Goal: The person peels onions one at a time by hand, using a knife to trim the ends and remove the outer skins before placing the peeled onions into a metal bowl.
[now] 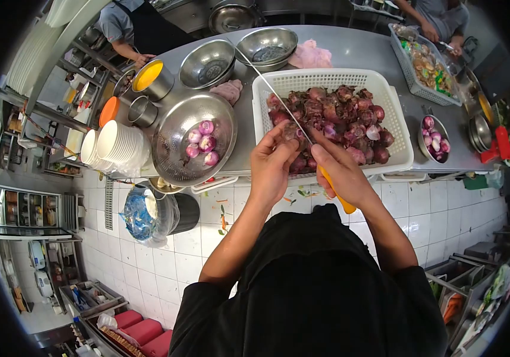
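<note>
My right hand (pixel 343 169) grips a long knife by its yellow handle (pixel 344 199); the thin blade points up and left across a white plastic basket (pixel 262 110). My left hand (pixel 274 163) pinches a red onion (pixel 292 131), partly hidden by the fingers, close to the lower part of the blade. Below both hands, the basket is full of unpeeled red onions (pixel 332 110) with dry skins. Left of it stands a wide steel bowl (pixel 168 146) holding several peeled onions (pixel 207 143).
Two steel bowls (pixel 198 52) and pink cloths (pixel 311 55) lie behind. At right are a small bowl of onions (pixel 435 140) and a co-worker's basket (pixel 424 88). Stacked white tubs (pixel 118 141) stand left. A lined bin (pixel 142 214) is on the floor. Another person stands far left.
</note>
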Demonstrator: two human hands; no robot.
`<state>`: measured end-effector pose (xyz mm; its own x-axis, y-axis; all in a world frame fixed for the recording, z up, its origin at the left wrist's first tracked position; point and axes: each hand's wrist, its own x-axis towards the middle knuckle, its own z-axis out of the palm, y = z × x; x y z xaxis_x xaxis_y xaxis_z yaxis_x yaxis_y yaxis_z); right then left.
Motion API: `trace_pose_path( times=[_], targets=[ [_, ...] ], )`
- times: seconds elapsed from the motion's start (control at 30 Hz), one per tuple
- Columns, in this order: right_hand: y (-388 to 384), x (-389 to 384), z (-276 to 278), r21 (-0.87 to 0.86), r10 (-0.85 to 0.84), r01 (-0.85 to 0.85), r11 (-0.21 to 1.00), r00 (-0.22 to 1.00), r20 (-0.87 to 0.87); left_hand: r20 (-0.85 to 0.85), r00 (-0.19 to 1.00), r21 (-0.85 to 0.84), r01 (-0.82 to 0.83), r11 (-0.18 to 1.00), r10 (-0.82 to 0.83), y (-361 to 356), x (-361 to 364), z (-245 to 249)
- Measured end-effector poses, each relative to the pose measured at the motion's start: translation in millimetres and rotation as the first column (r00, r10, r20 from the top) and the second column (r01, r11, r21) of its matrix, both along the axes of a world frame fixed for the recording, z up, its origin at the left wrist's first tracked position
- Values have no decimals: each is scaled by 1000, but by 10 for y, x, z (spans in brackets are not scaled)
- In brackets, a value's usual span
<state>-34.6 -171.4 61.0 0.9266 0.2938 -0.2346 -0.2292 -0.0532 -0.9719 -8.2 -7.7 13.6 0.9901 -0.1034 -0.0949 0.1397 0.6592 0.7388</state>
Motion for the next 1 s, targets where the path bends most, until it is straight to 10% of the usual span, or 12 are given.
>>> trace_pose_path(
  times=[0.43, 1.0],
  targets=[
    [210, -133, 34, -398, 43, 73, 914, 960, 276, 5, 998, 25, -61, 998, 61, 146, -20, 46],
    [507, -71, -252, -320, -110, 248, 915, 913, 393, 47, 999, -37, -17, 999, 19, 310, -58, -219]
  ],
)
